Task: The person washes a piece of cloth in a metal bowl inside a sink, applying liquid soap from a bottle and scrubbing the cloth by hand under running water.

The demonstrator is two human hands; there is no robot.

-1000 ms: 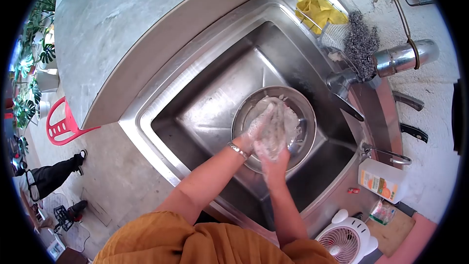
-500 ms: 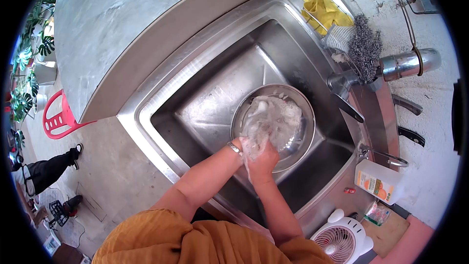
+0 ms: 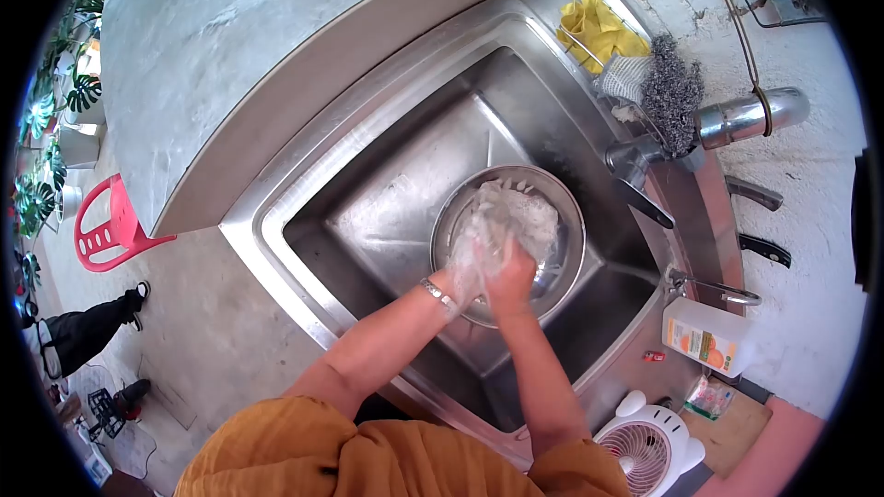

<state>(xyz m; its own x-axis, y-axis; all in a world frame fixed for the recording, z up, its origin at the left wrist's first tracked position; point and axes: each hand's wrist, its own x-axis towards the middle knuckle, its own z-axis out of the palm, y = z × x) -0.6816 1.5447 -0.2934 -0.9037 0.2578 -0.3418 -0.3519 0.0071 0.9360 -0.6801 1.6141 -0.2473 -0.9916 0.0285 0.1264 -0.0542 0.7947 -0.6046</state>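
A round metal bowl (image 3: 576, 248) stands in the stainless steel sink (image 3: 368, 202). In it lies a wet, whitish mass covered with suds (image 3: 529, 216); its kind is hard to make out. My left hand (image 3: 468, 274), with a metal band at the wrist, is closed on part of this mass, its fingers largely hidden by foam. Beside it, my right hand (image 3: 511, 278) is curled in a fist against the same sudsy mass. Both hands work close together over the near side of the bowl.
A faucet (image 3: 635, 170) with a lever is at the right, near steel wool (image 3: 672, 97) and a yellow cloth (image 3: 597, 23). Two knives (image 3: 764, 250) hang by the wall. A jug (image 3: 704, 336) and a white fan (image 3: 645, 446) stand lower right. A person's leg (image 3: 92, 331) shows far left.
My hands have shifted slightly against each other, and the sudsy mass between them is bunched closer. The whole view has moved a little.
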